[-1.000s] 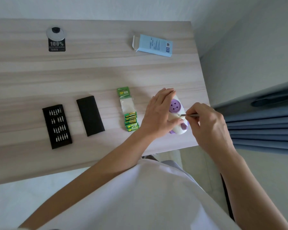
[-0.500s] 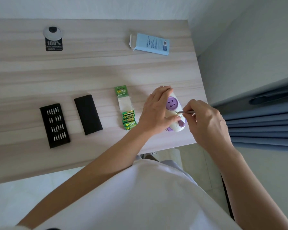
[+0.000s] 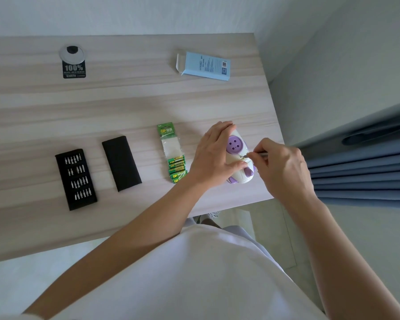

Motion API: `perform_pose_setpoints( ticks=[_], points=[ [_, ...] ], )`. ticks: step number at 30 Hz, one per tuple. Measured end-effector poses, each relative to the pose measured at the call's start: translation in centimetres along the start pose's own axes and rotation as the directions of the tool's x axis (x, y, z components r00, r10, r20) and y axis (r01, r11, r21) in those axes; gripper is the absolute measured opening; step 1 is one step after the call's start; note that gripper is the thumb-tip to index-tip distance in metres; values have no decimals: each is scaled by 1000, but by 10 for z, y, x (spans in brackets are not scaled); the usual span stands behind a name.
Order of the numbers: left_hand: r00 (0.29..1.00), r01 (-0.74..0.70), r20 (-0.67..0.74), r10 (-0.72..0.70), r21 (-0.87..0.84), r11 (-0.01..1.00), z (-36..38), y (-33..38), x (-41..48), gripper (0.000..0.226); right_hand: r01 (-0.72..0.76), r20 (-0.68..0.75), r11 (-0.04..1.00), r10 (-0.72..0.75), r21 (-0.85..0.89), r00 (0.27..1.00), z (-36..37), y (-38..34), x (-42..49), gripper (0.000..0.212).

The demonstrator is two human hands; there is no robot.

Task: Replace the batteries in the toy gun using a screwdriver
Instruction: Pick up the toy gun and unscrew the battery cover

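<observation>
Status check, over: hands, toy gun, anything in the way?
Left hand holds toy gun on table. Right hand pinches screwdriver, tip at its white body. Battery pack lies beside, clear of the work.

- The toy (image 3: 236,145) lies near the right edge of the table (image 3: 125,107). The left hand (image 3: 214,155) grips its left side, and the right hand (image 3: 282,169), pinching the screwdriver (image 3: 258,154), blocks its right side.
- The battery pack (image 3: 173,153) lies just left of the left hand, its near end by the wrist.
- Bare lanes run between the pack, the cover (image 3: 121,163) and the bit tray (image 3: 76,179).
- A wide band of bare wood crosses the middle, beyond that row.
- Far back, the box (image 3: 204,65) and grommet (image 3: 71,53) sit well apart.
- The curtain (image 3: 360,176) hangs off the table, close to the right of the right hand.
</observation>
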State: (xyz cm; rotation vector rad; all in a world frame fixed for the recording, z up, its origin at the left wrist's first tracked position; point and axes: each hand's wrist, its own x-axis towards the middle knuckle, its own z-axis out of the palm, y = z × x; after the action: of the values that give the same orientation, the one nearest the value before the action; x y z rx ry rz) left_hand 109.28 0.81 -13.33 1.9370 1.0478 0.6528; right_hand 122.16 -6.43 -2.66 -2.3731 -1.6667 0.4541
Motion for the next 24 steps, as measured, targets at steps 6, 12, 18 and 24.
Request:
perform_pose_setpoints(
  ticks=[6,12,18,24],
  points=[
    [1000,9,25,-9,18,1000,-2,1,0,87,17,1,998,-18,55,1000,0,0,-3,2],
    [1000,12,25,-13,18,1000,-3,4,1,88,-128,-29,987,125,-99,992,-3,-4,-3,35],
    [1000,8,29,-8,13,1000,-3,3,1,89,-83,-11,997,83,5,996,0,-6,-3,20],
    [1000,-1,21,1,8,1000,-4,3,0,88,-57,-18,998,58,31,998,-1,-7,-6,4]
  ],
)
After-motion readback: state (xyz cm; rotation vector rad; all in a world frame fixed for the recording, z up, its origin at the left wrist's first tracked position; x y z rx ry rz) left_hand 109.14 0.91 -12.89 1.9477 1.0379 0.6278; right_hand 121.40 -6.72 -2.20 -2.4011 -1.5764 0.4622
